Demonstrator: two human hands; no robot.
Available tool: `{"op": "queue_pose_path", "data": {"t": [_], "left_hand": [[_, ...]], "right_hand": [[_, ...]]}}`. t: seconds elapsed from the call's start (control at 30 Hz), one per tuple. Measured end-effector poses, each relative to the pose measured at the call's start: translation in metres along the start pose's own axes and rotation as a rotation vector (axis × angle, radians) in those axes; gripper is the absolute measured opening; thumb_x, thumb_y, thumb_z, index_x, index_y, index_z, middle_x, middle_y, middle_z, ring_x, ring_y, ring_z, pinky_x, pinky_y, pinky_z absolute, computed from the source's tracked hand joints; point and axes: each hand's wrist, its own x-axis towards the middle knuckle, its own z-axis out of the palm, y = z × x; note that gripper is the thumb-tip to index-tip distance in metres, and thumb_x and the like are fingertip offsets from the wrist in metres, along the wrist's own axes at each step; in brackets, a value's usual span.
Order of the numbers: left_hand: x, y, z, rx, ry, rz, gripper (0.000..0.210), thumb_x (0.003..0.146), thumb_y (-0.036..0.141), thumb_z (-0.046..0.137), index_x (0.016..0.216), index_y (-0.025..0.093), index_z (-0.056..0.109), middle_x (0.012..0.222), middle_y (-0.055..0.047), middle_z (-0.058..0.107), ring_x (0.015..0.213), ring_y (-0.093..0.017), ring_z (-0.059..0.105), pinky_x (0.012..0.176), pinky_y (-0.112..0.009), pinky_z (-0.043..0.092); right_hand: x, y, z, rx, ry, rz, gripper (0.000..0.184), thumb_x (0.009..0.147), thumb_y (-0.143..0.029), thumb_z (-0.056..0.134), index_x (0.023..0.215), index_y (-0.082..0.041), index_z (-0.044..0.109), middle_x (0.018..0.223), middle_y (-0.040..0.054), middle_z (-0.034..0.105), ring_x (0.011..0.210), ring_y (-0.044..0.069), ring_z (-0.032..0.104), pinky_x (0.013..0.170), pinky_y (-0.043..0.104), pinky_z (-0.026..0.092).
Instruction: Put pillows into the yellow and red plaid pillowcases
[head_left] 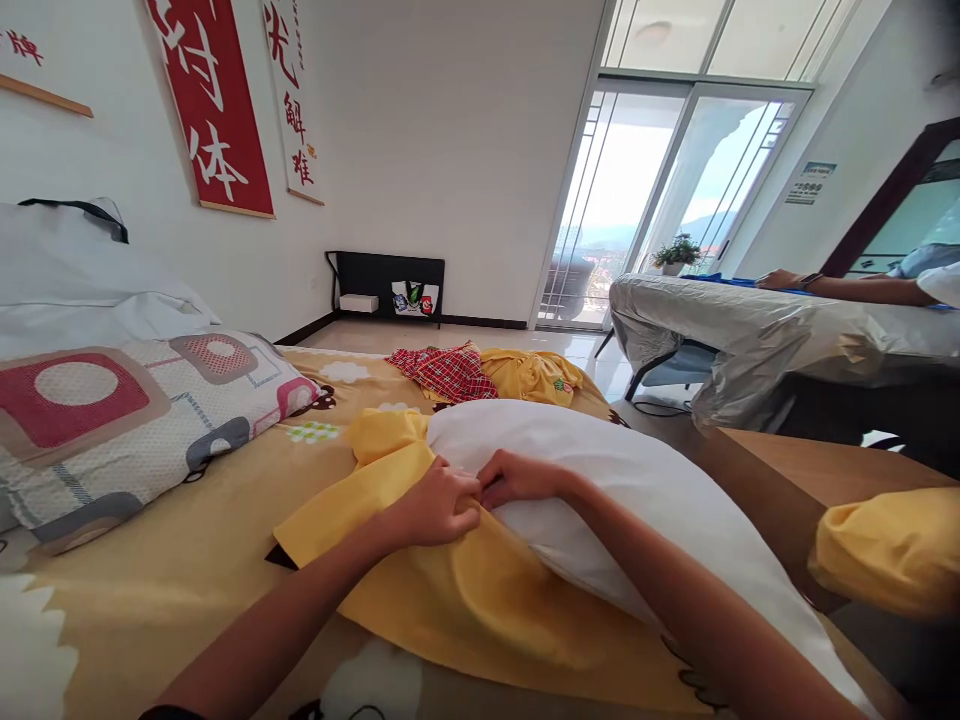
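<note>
A plump white pillow [622, 465] lies on the bed in front of me, with a yellow pillowcase [517, 610] spread under and beside its left part. My left hand [439, 503] is closed on the pillowcase's edge at the left side of the pillow. Right against it, my right hand [517, 477] pinches the same edge, its wrist above the white pillow. The fingertips of both hands meet, and what lies exactly between them is partly hidden. Part of the pillowcase is bunched up beyond my left hand.
A patterned pillow [135, 420] lies at the left on the patterned bedsheet [187, 620]. Red plaid cloth [450, 372] and another yellow cloth [532, 375] are at the bed's far end. At right are a plastic-covered table [750, 310], another person's arm [862, 288] and a yellow bundle [892, 550].
</note>
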Motion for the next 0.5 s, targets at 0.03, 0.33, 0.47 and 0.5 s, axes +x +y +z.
{"op": "queue_pose_path", "data": {"t": [0.03, 0.33, 0.47, 0.5], "left_hand": [[-0.006, -0.004, 0.0, -0.017, -0.038, 0.016, 0.016, 0.084, 0.023, 0.049, 0.072, 0.018, 0.058, 0.074, 0.001, 0.064, 0.074, -0.014, 0.055, 0.084, -0.029, 0.036], [-0.005, -0.005, 0.01, 0.179, -0.089, 0.193, 0.022, 0.096, 0.025, 0.044, 0.078, 0.018, 0.056, 0.079, 0.0, 0.062, 0.078, -0.014, 0.055, 0.082, -0.03, 0.034], [0.026, 0.03, 0.017, 0.29, -0.005, 0.33, 0.019, 0.095, 0.022, 0.046, 0.079, 0.018, 0.056, 0.084, -0.001, 0.065, 0.085, -0.016, 0.056, 0.08, -0.032, 0.031], [0.033, 0.04, 0.02, 0.294, -0.001, 0.384, 0.018, 0.094, 0.021, 0.047, 0.079, 0.018, 0.056, 0.085, -0.001, 0.065, 0.086, -0.016, 0.056, 0.08, -0.033, 0.031]], "right_hand": [[-0.01, 0.004, -0.013, -0.003, 0.013, -0.001, 0.037, 0.08, -0.046, 0.065, 0.102, -0.018, 0.073, 0.101, 0.0033, 0.071, 0.096, 0.022, 0.064, 0.087, 0.032, 0.049], [-0.025, 0.037, 0.006, -0.555, 0.243, 0.367, 0.039, 0.083, -0.052, 0.062, 0.1, -0.018, 0.071, 0.115, 0.0127, 0.062, 0.109, 0.028, 0.054, 0.098, 0.046, 0.036], [-0.014, 0.026, 0.033, -0.662, 0.24, 0.268, 0.019, 0.088, -0.031, 0.058, 0.093, -0.017, 0.069, 0.103, 0.0085, 0.064, 0.096, 0.022, 0.055, 0.087, 0.035, 0.041], [-0.014, 0.024, 0.035, -0.676, 0.235, 0.263, 0.016, 0.088, -0.025, 0.056, 0.094, -0.017, 0.069, 0.103, 0.0083, 0.064, 0.096, 0.021, 0.054, 0.086, 0.034, 0.042]]}}
